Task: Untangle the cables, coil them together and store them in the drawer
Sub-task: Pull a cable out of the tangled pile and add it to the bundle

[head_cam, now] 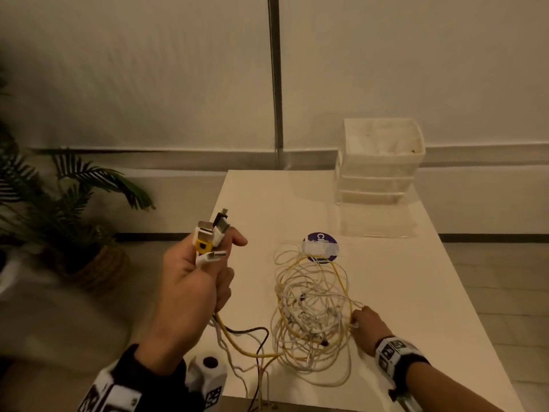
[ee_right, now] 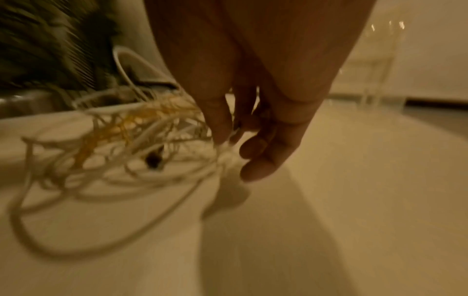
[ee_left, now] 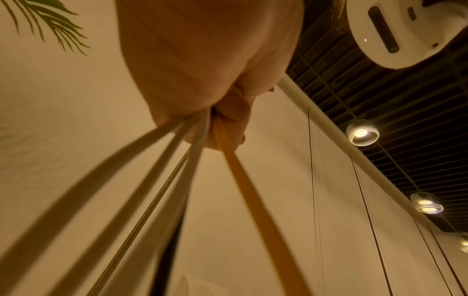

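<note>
- While the left hand (head_cam: 190, 281) is raised off the bench's (head_cam: 416, 307) left edge, its grip is closed round a bunch of plugs (head_cam: 212, 236), whose leads (head_cam: 237, 340) trail down to the bench.
- Right hand (head_cam: 367, 324): fingertips (ee_right: 253, 172) pinch strands at the right edge of the cables (head_cam: 312, 310) heaped mid-bench.
- Clear drawers (head_cam: 378, 165) stand at the far right corner, well apart from the heap.
- A plant (head_cam: 68, 203) is on the floor, left.
</note>
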Motion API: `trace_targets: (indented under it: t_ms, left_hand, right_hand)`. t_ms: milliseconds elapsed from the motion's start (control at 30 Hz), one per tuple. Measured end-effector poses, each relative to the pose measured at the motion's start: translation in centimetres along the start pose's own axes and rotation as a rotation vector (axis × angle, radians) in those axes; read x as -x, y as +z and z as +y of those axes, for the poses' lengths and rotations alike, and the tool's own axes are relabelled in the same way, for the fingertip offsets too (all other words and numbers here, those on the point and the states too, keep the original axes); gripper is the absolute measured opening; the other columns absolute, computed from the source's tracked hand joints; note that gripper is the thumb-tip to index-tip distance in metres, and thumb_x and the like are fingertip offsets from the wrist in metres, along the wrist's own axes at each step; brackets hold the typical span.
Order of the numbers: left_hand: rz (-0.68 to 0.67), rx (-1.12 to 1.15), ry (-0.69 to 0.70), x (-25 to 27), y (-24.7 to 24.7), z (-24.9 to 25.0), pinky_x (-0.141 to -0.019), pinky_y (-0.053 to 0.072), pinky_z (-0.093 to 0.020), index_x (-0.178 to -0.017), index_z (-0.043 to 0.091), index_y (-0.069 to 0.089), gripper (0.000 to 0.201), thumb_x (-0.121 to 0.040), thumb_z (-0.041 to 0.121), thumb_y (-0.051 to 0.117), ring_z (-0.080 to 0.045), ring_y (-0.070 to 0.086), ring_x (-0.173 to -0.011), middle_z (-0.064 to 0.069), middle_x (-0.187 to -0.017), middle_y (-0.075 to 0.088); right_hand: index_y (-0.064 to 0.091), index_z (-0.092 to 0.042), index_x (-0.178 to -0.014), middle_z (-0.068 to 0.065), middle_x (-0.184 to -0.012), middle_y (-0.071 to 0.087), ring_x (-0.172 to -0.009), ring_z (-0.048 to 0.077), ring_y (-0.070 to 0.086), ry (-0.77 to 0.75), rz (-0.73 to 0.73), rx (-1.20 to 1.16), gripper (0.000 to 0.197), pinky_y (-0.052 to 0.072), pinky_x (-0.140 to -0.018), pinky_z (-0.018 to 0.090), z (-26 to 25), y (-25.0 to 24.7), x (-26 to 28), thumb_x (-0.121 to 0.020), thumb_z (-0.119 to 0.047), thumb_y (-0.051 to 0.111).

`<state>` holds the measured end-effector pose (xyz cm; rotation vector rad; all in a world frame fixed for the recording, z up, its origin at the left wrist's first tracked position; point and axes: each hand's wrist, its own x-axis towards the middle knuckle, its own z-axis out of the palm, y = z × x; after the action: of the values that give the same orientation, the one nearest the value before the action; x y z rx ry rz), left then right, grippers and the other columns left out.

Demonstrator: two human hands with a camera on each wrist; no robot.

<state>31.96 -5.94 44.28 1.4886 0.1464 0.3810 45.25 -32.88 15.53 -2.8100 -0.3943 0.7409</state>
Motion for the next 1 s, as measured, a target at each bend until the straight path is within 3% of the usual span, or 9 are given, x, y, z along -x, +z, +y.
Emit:
trace_targets:
  t_ms: [100,200,333,433,533,633,800,900,1000]
  left_hand:
    - [-0.036,-0.005,-0.008,-1.2,1.0,-0.4,-0.042,0.013,-0.026,-0.089,0.016,0.07,0.026,-0.086,0.035,0.053,-0.02,0.012,-0.045,-0.006,-0.054,0.021]
    - [-0.093,0.035,-0.012,-2.3,2.0,-0.8,-0.044,0.011,-0.028,-0.094,0.013,0.07,0.028,-0.087,0.035,0.053,-0.02,0.01,-0.047,-0.005,-0.056,0.019]
    - [-0.145,0.052,-0.002,-3.5,3.1,-1.2,-0.045,0.01,-0.029,-0.096,0.012,0.069,0.03,-0.087,0.037,0.054,-0.019,0.01,-0.049,-0.006,-0.058,0.018]
    - [-0.147,0.043,-0.005,-4.1,3.2,-1.2,-0.046,0.01,-0.031,-0.094,0.012,0.068,0.026,-0.091,0.034,0.053,-0.017,0.012,-0.048,-0.015,-0.063,0.014]
    - [-0.153,0.032,-0.017,-4.5,2.9,-1.4,-0.046,0.01,-0.031,-0.093,0.012,0.067,0.023,-0.101,0.018,0.046,-0.015,0.012,-0.048,-0.013,-0.062,0.015]
    - [-0.135,0.046,-0.022,-4.5,2.3,-1.2,-0.046,0.011,-0.03,-0.093,0.013,0.068,0.025,-0.101,0.015,0.044,-0.014,0.012,-0.048,-0.005,-0.058,0.018]
    - [-0.1,0.079,0.004,-4.6,1.4,-0.7,-0.047,0.011,-0.03,-0.095,0.015,0.07,0.019,-0.095,0.024,0.053,-0.022,0.01,-0.051,-0.009,-0.062,0.018]
    - [-0.076,0.091,0.014,-5.0,1.7,-0.6,-0.046,0.012,-0.029,-0.099,0.019,0.073,0.018,-0.096,0.016,0.056,-0.017,0.013,-0.049,-0.002,-0.059,0.023]
    - [-0.065,0.159,-0.022,-5.4,2.4,-0.7,-0.045,0.011,-0.03,-0.106,0.019,0.072,0.024,-0.093,0.028,0.054,-0.02,0.01,-0.05,0.001,-0.055,0.023]
  right_hand:
    - [0.062,-0.013,-0.095,0.0,-0.092,0.054,-0.107,0.027,0.058,-0.078,-0.069,0.054,0.02,0.037,-0.076,0.025,-1.0,-5.5,1.4,-0.094,-0.029,0.05]
    - [0.063,-0.014,-0.088,-0.005,-0.078,0.048,-0.089,0.022,0.059,-0.181,0.152,-0.085,0.022,0.038,-0.072,0.027,-2.7,-10.7,3.1,-0.093,-0.033,0.053]
    - [0.055,-0.002,-0.085,0.012,-0.084,0.065,-0.077,0.022,0.07,-0.123,0.364,-0.791,0.03,0.058,-0.073,0.047,-6.4,-14.6,4.1,-0.097,-0.029,0.051]
    - [0.049,-0.004,-0.085,0.022,-0.093,0.067,-0.085,0.031,0.071,-0.19,0.48,-1.175,0.024,0.058,-0.074,0.047,-9.8,-18.3,4.9,-0.1,-0.023,0.045]
    - [0.05,-0.012,-0.083,0.012,-0.088,0.073,-0.086,0.024,0.071,-0.293,0.681,-1.124,0.021,0.057,-0.079,0.041,-12.4,-22.2,5.2,-0.1,-0.023,0.043]
    - [0.046,-0.017,-0.084,0.007,-0.082,0.073,-0.083,0.021,0.072,-0.291,0.71,-1.115,0.021,0.056,-0.082,0.046,-13.7,-24.3,5.3,-0.101,-0.028,0.041]
    - [0.044,-0.014,-0.088,0.004,-0.066,0.048,-0.053,0.017,0.046,-0.391,0.806,-1.449,0.019,0.045,-0.054,0.035,-14.7,-27.4,7.7,-0.102,-0.027,0.04]
    - [0.049,-0.014,-0.091,0.004,-0.073,0.051,-0.058,0.016,0.046,-0.557,0.731,-1.149,0.01,0.044,-0.057,0.033,-15.8,-26.5,8.5,-0.098,-0.008,0.045]
    - [0.055,-0.005,-0.096,0.008,-0.078,0.059,-0.061,0.019,0.053,-0.59,0.628,-1.058,0.012,0.049,-0.059,0.027,-16.5,-24.4,8.6,-0.094,0.003,0.047]
